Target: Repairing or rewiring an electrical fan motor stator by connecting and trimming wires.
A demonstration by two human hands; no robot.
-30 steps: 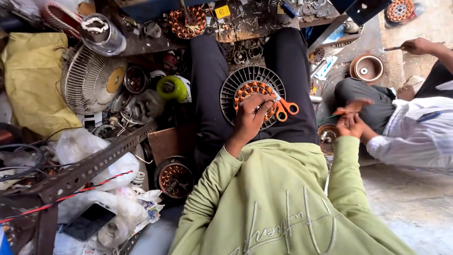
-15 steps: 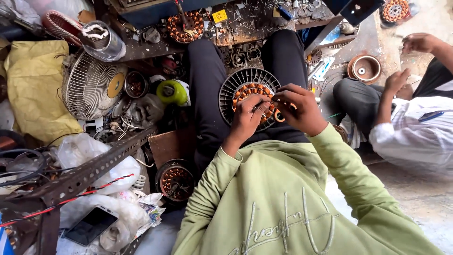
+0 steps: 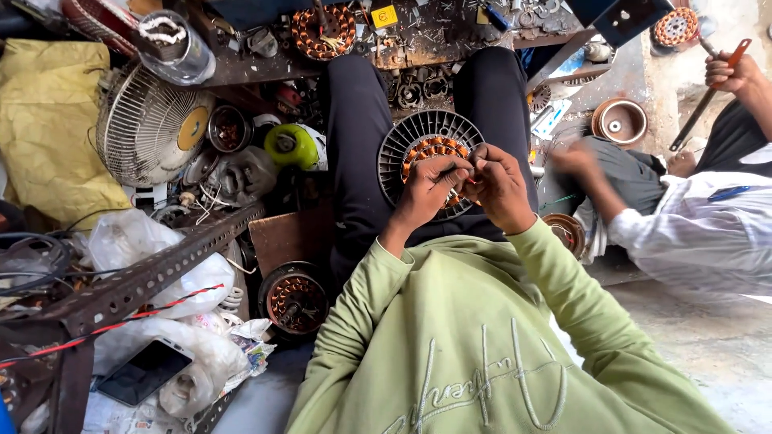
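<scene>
Cluttered repair floor, crowded with motor parts, wire and plastic bags. Sitting across the lap, between black trouser legs: a round ribbed fan motor housing point(image 3: 430, 165) with copper windings point(image 3: 433, 151) ringed inside. Working over those windings, both hands meeting at the centre: left hand point(image 3: 429, 189) curled in a narrow grip, fingertips pinching at something thin and dark, too small to tell what; right hand point(image 3: 496, 185) pressing close against it, fingers bent in a tight pinch on the same spot, the held thing hidden. Covering both arms, a light green sweatshirt point(image 3: 474, 337).

Lying just left of the lap: a second wound stator point(image 3: 294, 299) on the floor beside a brown board. Resting further left: a green round motor casing point(image 3: 291, 146), a wire fan guard point(image 3: 149, 124) with a yellow hub, a yellow cloth point(image 3: 48, 120) and a slotted metal angle bar point(image 3: 153, 277) running over plastic bags, with a dark phone point(image 3: 145, 371) below. Standing beyond the knees: another copper-wound stator point(image 3: 323, 30) on a littered surface.

Sitting at the right: another person in a white shirt point(image 3: 700, 237), one hand blurred near a brown round cover point(image 3: 619, 122), the other raised, gripping an orange-handled tool point(image 3: 708, 92).
</scene>
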